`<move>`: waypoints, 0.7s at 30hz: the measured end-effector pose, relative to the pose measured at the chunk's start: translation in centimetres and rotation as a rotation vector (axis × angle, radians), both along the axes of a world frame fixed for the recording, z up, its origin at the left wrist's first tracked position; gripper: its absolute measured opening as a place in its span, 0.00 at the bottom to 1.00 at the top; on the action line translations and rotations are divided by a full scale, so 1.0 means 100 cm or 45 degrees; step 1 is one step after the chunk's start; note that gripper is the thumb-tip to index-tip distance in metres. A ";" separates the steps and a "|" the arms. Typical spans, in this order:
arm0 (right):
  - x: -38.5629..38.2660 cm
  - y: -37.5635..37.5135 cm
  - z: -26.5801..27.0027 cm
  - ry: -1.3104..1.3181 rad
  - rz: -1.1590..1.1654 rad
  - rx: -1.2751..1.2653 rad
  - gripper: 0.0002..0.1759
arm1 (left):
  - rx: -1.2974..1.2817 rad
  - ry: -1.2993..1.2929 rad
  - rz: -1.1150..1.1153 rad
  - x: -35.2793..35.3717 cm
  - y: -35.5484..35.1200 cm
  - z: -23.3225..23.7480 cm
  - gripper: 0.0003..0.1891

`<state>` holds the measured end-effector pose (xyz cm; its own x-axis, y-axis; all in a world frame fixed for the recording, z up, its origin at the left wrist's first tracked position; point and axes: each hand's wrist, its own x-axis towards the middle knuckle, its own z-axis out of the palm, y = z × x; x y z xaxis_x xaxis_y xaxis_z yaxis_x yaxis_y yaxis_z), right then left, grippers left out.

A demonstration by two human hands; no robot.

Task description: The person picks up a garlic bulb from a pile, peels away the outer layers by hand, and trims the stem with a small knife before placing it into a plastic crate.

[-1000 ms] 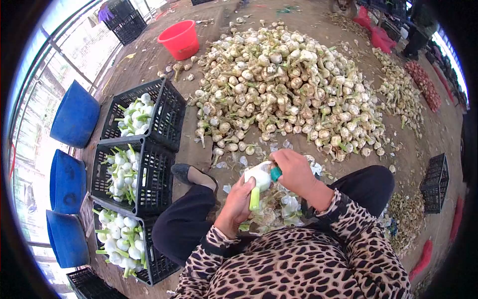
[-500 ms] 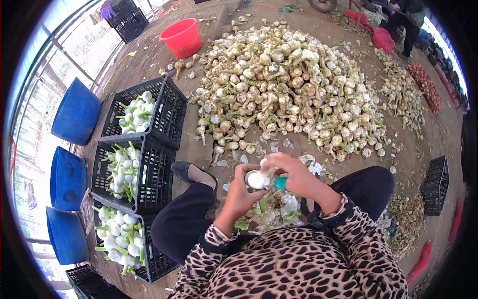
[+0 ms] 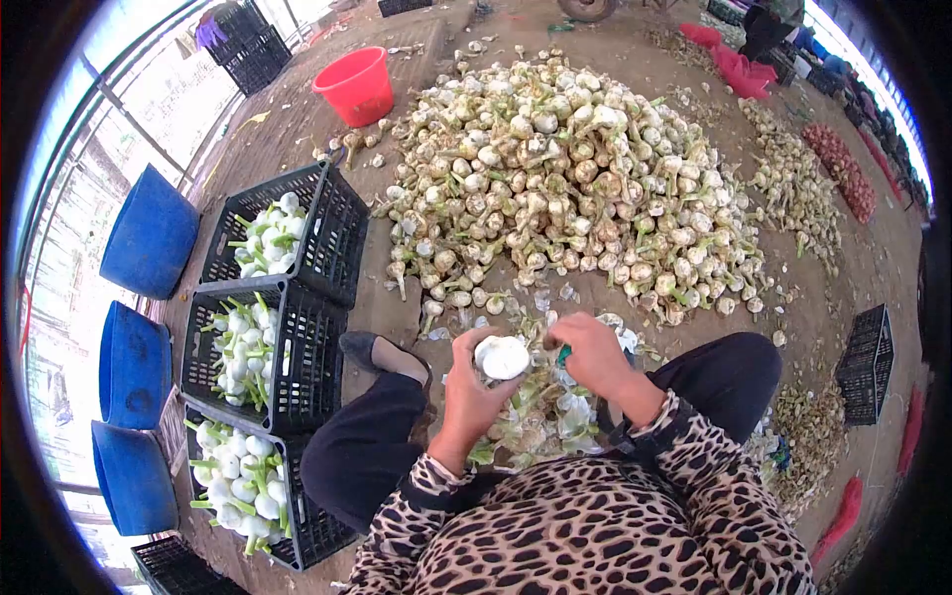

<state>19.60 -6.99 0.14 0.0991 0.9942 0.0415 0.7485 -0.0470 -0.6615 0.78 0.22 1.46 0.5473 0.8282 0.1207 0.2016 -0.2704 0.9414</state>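
Observation:
My left hand (image 3: 468,392) is closed around a peeled white garlic bulb (image 3: 502,358), its smooth face turned up. Just to the right, my right hand (image 3: 595,357) is curled round a small green-handled tool (image 3: 564,355), whose working end is hidden. A pale scrap, perhaps peel, shows at the fingertips of that hand. The two hands are apart. Loose garlic skins and leaf trimmings (image 3: 535,431) lie below them, between my legs. Ahead rises a large heap of untrimmed garlic (image 3: 575,178).
Black crates (image 3: 327,238) of cleaned garlic stand in a row at left, beside several blue tubs (image 3: 149,233). A red bucket (image 3: 355,87) stands behind them. At right are a black crate (image 3: 863,365) and a filled red net bag (image 3: 841,169). Another person (image 3: 769,30) is at far right.
My right hand has drawn away from the garlic bulb, to the right and slightly down. The bulb now shows more of its white surface in my left hand.

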 end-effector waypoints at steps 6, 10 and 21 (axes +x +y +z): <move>-0.026 -0.009 -0.015 1.083 0.071 -0.189 0.23 | -0.275 -0.160 0.126 -0.003 0.009 -0.034 0.25; -0.047 -0.004 -0.057 0.822 0.093 -0.206 0.23 | -0.556 -0.421 0.193 -0.003 0.008 -0.046 0.15; -0.016 0.055 -0.063 0.817 -0.147 -1.179 0.10 | -0.627 -0.828 0.698 -0.010 0.017 -0.042 0.18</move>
<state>18.03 -1.47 -6.20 -0.0699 0.5992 -0.7975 0.2428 -0.7652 -0.5962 -0.19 1.96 -2.77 0.0209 0.9861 -0.1645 -0.4152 0.1583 0.8958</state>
